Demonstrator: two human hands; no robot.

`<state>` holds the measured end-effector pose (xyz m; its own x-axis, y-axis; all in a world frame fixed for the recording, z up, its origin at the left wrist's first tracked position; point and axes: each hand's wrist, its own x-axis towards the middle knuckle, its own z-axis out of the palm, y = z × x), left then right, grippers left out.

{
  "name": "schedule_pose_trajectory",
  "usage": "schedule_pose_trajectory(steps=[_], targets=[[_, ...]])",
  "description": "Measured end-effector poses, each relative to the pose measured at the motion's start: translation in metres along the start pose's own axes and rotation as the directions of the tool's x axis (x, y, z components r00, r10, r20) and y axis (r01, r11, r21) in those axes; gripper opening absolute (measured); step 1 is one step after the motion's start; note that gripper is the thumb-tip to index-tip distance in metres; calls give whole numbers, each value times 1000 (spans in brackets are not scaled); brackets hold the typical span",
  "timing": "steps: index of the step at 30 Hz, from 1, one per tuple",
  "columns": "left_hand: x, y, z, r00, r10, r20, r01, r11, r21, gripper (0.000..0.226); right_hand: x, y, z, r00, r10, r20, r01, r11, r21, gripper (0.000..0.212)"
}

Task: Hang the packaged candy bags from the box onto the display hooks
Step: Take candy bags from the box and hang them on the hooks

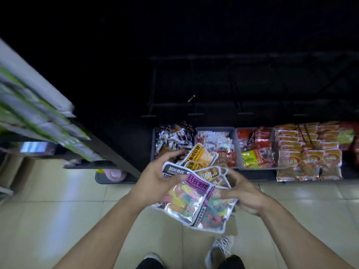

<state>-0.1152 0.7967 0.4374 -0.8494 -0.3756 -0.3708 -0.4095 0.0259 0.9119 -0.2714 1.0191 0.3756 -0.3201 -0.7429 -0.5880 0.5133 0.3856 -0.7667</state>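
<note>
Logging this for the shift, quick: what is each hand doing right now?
Left hand: grip on the candy bags.
Right hand: fingers curled on the same bags.

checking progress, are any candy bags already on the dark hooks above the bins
No, the hooks look bare, and both hands hold the candy bags.

Below me I see a pale tiled floor [58,214] and my grey sneakers [219,249]. Ahead, low grey bins [238,144] sit side by side holding snack packets: silver-and-black ones [174,135] on the left, white-and-red ones [213,139] in the middle, red ones [260,138] next, with rows of orange packets [308,152] stacked to their right. On my left, a blurred shelf [33,113] of green-and-white packs slants across, and everything above the bins is too dark to read.
</note>
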Motion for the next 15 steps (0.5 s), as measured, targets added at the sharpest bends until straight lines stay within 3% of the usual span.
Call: schedule_pose_trajectory(steps=[2,7,9,12,15], targets=[[-23,25,-15,1000,7,9,-7,1000,-28,59,-18,-19,26,999,-10,44,7,998,59,99],[-77,67,-49,997,65,-37,-67,995,-68,56,-56,-68,93,993,-115,32,111,989,102,101],[-91,80,-54,996,63,-65,-70,992,-105,55,-69,-84,115,988,-156,13,153,981,119,93],[-104,91,-54,985,31,-172,-59,985,-161,48,-86,-100,145,974,-199,-112,212,970,121,58],[-116,99,-44,977,-1,-211,-44,977,-209,52,-97,-107,168,946,-212,-247,228,973,41,57]])
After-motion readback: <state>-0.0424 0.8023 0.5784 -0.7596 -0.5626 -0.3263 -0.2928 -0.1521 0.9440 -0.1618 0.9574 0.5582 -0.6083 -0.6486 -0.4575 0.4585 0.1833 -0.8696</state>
